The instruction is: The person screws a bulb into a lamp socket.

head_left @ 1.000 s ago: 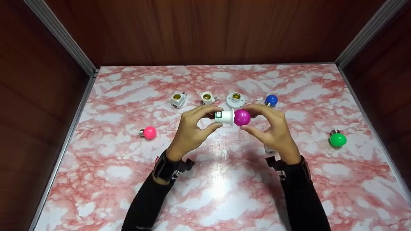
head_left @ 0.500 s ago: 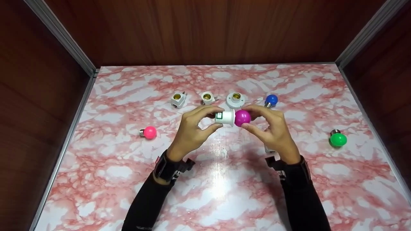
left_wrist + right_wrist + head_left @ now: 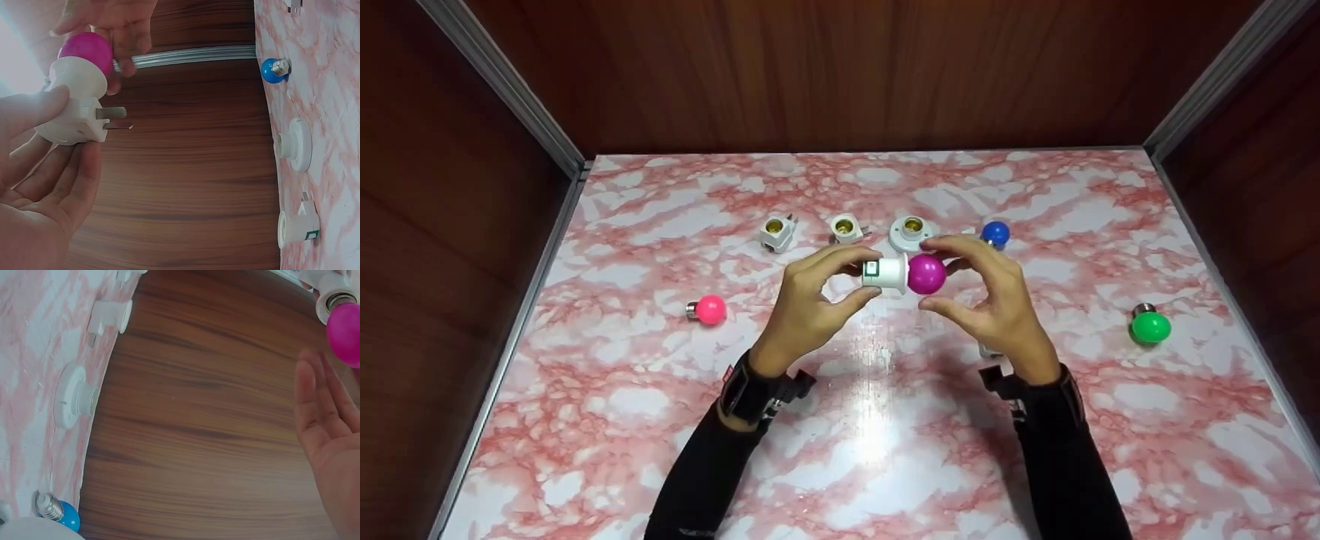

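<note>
My left hand [image 3: 810,307] holds a white plug-in lamp holder [image 3: 889,273] between thumb and fingers, lying sideways above the table. Two flat metal prongs [image 3: 111,113] stick out of its side in the left wrist view. A magenta light bulb [image 3: 926,274] sits in the holder's mouth, pointing right; some of its metal screw base shows in the right wrist view. My right hand [image 3: 997,300] is spread around the bulb, thumb and fingers standing off its surface. In the right wrist view its fingers [image 3: 318,396] are fairly straight, with a gap to the bulb [image 3: 346,334].
Two white plug-in sockets [image 3: 775,234] [image 3: 846,229] and a round-based socket [image 3: 911,234] stand farther back on the marbled table [image 3: 645,465]. Blue [image 3: 996,233], pink [image 3: 710,310] and green [image 3: 1150,328] bulbs lie around. A white object [image 3: 988,350] is mostly hidden under my right hand.
My right thumb and fingers have come off the magenta bulb and spread apart. My left hand keeps the lamp holder in nearly the same place.
</note>
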{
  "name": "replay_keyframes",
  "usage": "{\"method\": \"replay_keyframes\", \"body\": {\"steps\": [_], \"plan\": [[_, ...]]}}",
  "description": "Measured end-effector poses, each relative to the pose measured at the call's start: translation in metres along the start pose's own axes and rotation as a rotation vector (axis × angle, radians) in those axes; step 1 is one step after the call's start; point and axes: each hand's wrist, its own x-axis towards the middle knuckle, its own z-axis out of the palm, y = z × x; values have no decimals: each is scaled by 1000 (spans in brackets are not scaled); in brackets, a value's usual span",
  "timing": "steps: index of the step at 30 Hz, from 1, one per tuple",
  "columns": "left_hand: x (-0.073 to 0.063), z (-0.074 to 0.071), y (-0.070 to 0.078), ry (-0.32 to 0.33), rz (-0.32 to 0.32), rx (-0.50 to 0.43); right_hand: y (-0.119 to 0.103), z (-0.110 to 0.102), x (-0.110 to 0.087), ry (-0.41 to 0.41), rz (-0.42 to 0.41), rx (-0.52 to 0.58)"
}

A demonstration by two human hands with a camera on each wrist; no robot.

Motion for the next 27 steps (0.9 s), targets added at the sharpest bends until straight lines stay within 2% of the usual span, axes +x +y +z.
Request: {"method": "replay_keyframes", "body": {"steps": [7,27], "plan": [[0,0,0,1,0,5,0,0,-1,13,-39,-14],[-1,0,0,-11,15,47,1,0,-2,-12,11,-69]]}}
